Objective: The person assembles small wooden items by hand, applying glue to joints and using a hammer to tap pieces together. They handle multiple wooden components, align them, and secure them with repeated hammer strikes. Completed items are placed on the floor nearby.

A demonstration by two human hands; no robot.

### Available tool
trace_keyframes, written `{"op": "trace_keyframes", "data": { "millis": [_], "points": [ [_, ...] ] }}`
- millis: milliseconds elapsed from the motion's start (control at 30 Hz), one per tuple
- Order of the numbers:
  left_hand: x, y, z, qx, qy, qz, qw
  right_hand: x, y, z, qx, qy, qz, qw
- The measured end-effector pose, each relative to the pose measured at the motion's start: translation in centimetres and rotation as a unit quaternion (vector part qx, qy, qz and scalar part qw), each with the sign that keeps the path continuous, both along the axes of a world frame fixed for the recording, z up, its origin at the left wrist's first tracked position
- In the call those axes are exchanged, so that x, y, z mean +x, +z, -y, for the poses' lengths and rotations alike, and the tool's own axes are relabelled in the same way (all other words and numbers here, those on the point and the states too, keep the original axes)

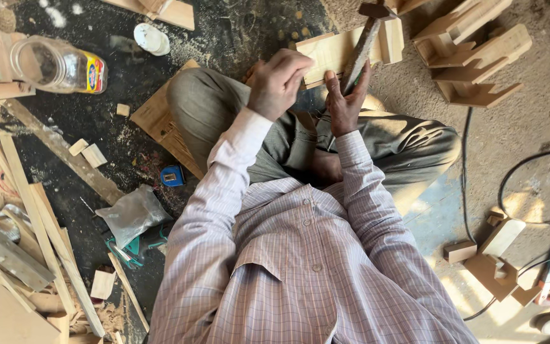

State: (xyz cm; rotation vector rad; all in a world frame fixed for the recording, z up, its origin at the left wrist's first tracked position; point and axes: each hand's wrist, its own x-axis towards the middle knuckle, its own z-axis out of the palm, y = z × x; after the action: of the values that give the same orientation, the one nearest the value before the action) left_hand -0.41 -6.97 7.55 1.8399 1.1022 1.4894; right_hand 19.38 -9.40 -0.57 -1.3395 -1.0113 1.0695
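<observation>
Two hands at work: my right hand grips a hammer, fingers closed; my left hand pinches the wooden piece above my knees. I judge nailing underway; next, a steady strike.

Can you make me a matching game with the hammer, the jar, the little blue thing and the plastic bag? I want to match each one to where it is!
Things:
1. hammer
2. clear plastic jar
3. blue tape measure
4. crumpled plastic bag

Places:
A. lying on its side on the floor, top left
B. on the floor beside the person's left knee
C. gripped in the right hand
D. on the floor, below the tape measure

Pairs: 1-C, 2-A, 3-B, 4-D
</observation>
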Motion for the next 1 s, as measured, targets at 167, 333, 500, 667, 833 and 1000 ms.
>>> {"op": "trace_keyframes", "data": {
  "millis": [167, 333, 500, 667, 833, 1000],
  "points": [
    [2.2, -2.9, -1.5, -0.054, -0.04, -0.057, 0.996, -0.8, -0.2, 0.3, 0.043, -0.005, 0.069, 0.997],
    [1.6, -4.6, -1.7, -0.055, -0.039, -0.066, 0.996, -1.2, -0.2, 0.6, 0.003, 0.002, 0.019, 1.0],
    [1.4, -4.7, -1.8, -0.052, -0.036, -0.07, 0.996, -1.5, -0.4, 0.7, 0.042, 0.013, 0.02, 0.999],
    [1.3, -4.8, -1.9, -0.038, -0.037, -0.084, 0.995, -1.7, -0.2, 1.0, -0.071, -0.002, -0.038, 0.997],
    [1.4, -5.3, -1.9, -0.05, -0.029, -0.099, 0.993, -1.7, -0.2, 0.9, 0.051, 0.028, 0.022, 0.998],
    [1.3, -5.1, -2.4, -0.054, -0.036, -0.119, 0.991, -2.0, 0.1, 0.8, -0.016, 0.01, -0.017, 1.0]
  ]
}}
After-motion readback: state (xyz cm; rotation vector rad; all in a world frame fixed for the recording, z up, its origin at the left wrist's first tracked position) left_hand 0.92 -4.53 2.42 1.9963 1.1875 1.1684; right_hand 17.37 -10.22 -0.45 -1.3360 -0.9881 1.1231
